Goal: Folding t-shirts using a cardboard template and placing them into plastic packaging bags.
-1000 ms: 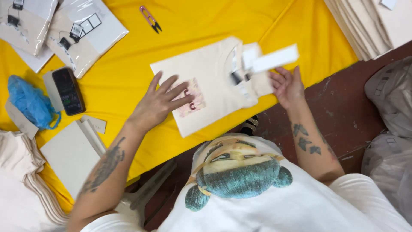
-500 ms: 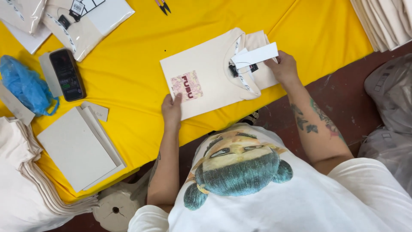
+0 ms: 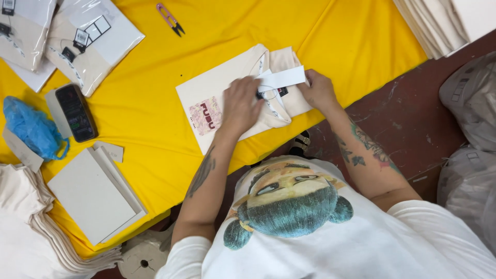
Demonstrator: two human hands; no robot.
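Note:
A folded cream T-shirt [image 3: 227,98] with a small pink print lies on the yellow cloth-covered table [image 3: 341,41]. My left hand [image 3: 241,105] rests palm down on the shirt, its fingertips at the collar beside a white card strip [image 3: 283,79]. My right hand [image 3: 319,91] grips the right end of that strip at the collar, over the dark neck label and folded sleeve. Both forearms are tattooed. Part of the collar is hidden under my hands.
Pink thread snips [image 3: 170,18] lie at the top. Bagged shirts [image 3: 90,44], a phone [image 3: 76,112] and a blue plastic bag [image 3: 31,132] are at the left. Grey cardboard sheets [image 3: 93,194] and stacked cream shirts [image 3: 23,232] sit lower left. Clear bags [image 3: 470,103] stand on the floor at the right.
My left hand has moved from the shirt's near edge up onto the shirt toward the collar. My right hand has stayed at the collar holding the white strip.

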